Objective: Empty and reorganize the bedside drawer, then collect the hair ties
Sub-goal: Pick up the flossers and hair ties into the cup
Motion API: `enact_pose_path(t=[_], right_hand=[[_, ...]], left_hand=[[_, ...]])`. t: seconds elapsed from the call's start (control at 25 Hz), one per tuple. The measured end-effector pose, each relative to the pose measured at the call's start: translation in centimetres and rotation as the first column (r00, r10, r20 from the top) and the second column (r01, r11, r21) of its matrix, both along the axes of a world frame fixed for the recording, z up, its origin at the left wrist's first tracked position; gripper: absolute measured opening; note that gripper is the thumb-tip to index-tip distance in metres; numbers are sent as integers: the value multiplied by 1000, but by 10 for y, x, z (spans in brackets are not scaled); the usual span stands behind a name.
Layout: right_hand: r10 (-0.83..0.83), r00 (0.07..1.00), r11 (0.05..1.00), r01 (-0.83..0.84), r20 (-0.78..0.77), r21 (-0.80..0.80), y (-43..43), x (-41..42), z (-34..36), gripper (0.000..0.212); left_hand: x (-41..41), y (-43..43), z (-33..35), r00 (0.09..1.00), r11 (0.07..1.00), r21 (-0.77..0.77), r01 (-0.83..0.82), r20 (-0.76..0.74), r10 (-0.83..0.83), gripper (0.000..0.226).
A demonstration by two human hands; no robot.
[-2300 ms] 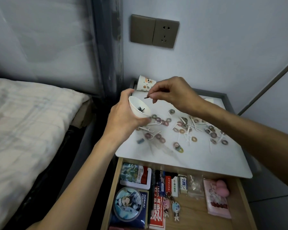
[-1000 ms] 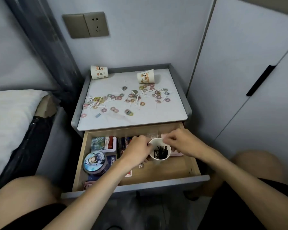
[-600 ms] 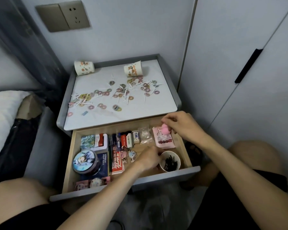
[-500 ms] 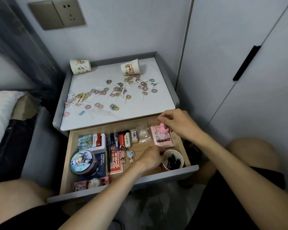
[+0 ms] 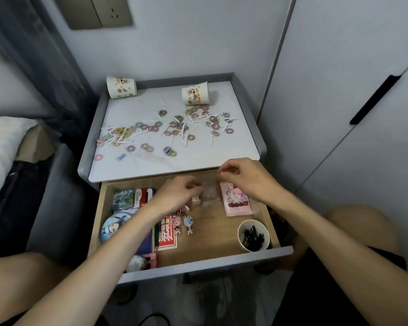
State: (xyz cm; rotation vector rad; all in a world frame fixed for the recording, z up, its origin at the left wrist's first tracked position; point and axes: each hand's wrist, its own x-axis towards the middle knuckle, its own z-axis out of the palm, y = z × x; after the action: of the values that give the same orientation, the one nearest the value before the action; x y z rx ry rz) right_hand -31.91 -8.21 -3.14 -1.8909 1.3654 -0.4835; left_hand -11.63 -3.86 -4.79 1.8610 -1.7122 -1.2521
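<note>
The bedside drawer (image 5: 210,262) stands pulled open. At its back, my left hand (image 5: 177,194) and my right hand (image 5: 243,177) meet on a small clear plastic bag (image 5: 209,194). The right pinches the bag's top edge and the left grips its left side, though the image is blurred there. Many coloured hair ties (image 5: 174,128) lie scattered among white floss picks on the nightstand top (image 5: 174,165). A white cup of black hairpins (image 5: 253,235) stands free in the drawer's front right corner.
Two printed paper cups (image 5: 121,87) (image 5: 195,93) lie on their sides on the top. The drawer holds a pink packet (image 5: 236,201), a round tin (image 5: 114,225), red cards (image 5: 166,234), keychain figures (image 5: 183,222) and a box (image 5: 132,198). Bed at left, wardrobe door (image 5: 339,114) at right.
My left hand set the hairpin cup down in the drawer's front right corner and let go. Both hands then moved to the clear bag at the drawer's back.
</note>
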Motion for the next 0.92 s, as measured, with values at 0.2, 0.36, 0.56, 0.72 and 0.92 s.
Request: enact_pose_path(t=[0.2,0.36,0.56,0.72,0.92], right_hand=[[-13,999,994,18,43,-106,-66,52,19,24],[-237,945,968,249,225,-22,-168,90,19,25],[-404,881,914,382,246,134,-243,121,6,18],[-375,891,927,365,257,88,-254,126,4,25],[-113,964,962,167,242,-215,-180,125,43,22]], left_hand=[[76,-24,38,951,961,-59,-269,-172,256,16],[112,-46,47,925,934,-103,-342,-213,315,12],[131,-69,47,936,920,-205,-333,-193,296,9],[132,-74,44,950,916,-255,-309,-124,286,10],[125,-67,45,948,884,-362,-295,7,319,54]])
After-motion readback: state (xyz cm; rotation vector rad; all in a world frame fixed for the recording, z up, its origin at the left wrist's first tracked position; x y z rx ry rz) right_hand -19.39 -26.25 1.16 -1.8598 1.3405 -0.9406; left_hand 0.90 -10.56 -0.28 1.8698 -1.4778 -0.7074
